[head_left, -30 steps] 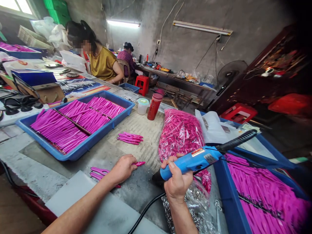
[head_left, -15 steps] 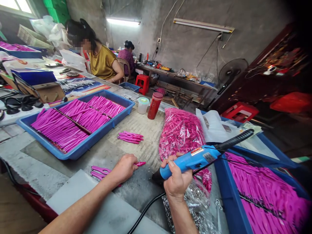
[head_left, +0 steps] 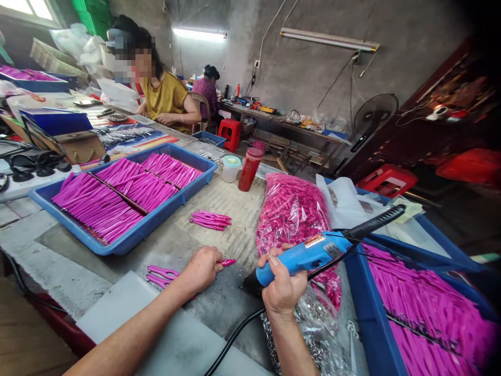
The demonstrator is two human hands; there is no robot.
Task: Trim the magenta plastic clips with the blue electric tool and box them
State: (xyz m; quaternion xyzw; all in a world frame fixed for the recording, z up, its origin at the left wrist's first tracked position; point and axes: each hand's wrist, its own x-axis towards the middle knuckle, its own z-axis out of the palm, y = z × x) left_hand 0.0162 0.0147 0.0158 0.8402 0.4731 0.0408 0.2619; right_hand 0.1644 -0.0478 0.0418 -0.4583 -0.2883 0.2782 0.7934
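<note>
My left hand (head_left: 203,267) is closed around a slim pink plastic piece (head_left: 228,262), whose pointed end sticks out to the right. A blue electric screwdriver (head_left: 303,255) lies tilted in my right hand (head_left: 284,290), with fingers and thumb wrapped round its body. Its dark nose points down-left toward the bench, a short way right of the pink piece; the bit cannot be made out. More pink pieces (head_left: 159,275) lie partly behind my left forearm. Farther back rests a small bundle of pink pieces (head_left: 210,220).
Blue trays of pink pieces stand left (head_left: 113,251) and right (head_left: 358,308). A clear bag of pink parts (head_left: 291,206) and a bag of small metal parts (head_left: 319,326) sit beside the screwdriver. A black cord (head_left: 235,334) crosses the bench. Behind are a red bottle (head_left: 250,169) and a co-worker (head_left: 166,102).
My hands, the pink piece and the screwdriver look almost unmoved. Across the bench, the co-worker in yellow has turned and shifted, with both hands now showing. The view has shifted very slightly.
</note>
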